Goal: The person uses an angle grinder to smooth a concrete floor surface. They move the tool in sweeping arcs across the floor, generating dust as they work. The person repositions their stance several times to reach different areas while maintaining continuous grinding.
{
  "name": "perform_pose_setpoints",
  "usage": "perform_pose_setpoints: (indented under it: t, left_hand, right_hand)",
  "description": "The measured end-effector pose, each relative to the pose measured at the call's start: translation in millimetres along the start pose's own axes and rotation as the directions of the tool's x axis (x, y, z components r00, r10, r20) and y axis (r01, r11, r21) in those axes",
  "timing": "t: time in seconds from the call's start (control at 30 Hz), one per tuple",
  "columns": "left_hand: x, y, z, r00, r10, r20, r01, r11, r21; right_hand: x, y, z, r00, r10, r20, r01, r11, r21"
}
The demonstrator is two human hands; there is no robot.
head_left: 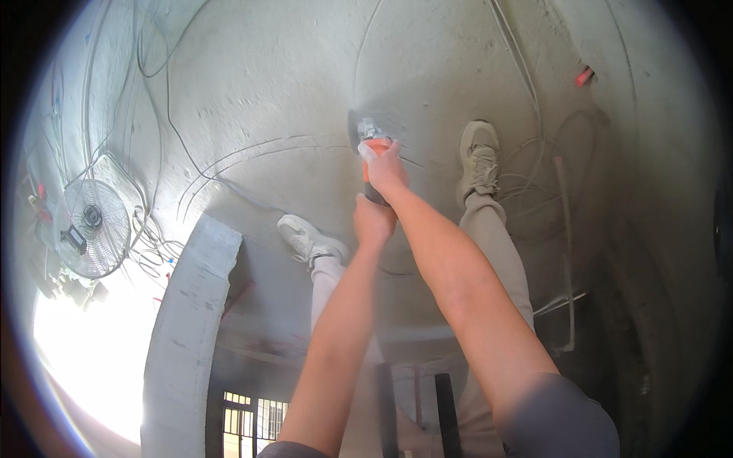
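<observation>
Two hands clamp one orange angle grinder (372, 153): right hand (385, 169) up front, left hand (373, 221) behind. Its body points to 12 o'clock, disc touching the concrete wall (290, 84).

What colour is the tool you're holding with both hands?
The power tool has an orange body with a grey metal head, seen best in the head view.

One orange angle grinder (372, 145), two hands, left hand (373, 221) and right hand (386, 169), two pale shoes, one (309, 238) and another (479, 159), one standing fan (92, 227), one small red object (584, 75)
</observation>
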State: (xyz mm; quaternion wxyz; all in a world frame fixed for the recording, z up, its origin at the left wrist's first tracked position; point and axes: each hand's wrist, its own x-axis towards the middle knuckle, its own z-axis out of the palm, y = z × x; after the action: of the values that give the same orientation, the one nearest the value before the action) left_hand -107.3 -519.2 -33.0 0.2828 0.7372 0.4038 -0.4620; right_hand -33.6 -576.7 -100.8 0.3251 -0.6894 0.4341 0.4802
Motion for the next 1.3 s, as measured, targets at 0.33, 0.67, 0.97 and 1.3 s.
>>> perform_pose_setpoints:
  t: [0.33,0.67,0.97,1.3]
  left_hand:
    - [-0.6,6.1,-8.5,0.996,0.085,-0.008,-0.085,0.996,0.035]
    - [5.4,17.8,-18.2,0.996,0.090,0.009,-0.091,0.996,0.019]
    - [6.8,27.6,-29.2,0.993,0.096,0.071,-0.092,0.995,-0.049]
    - [2.6,36.8,-36.5,0.971,0.238,0.017,-0.237,0.971,-0.011]
  right_hand:
    - [-12.0,-9.2,-7.5,1.000,0.023,-0.020,-0.022,0.998,0.054]
    - [-0.3,-22.2,-15.3,0.998,0.032,0.060,-0.035,0.998,0.050]
    - [0.8,-27.2,-13.6,0.999,0.025,0.048,-0.030,0.994,0.103]
    - [4.5,-29.1,-13.0,0.999,-0.031,0.023,0.028,0.995,0.097]
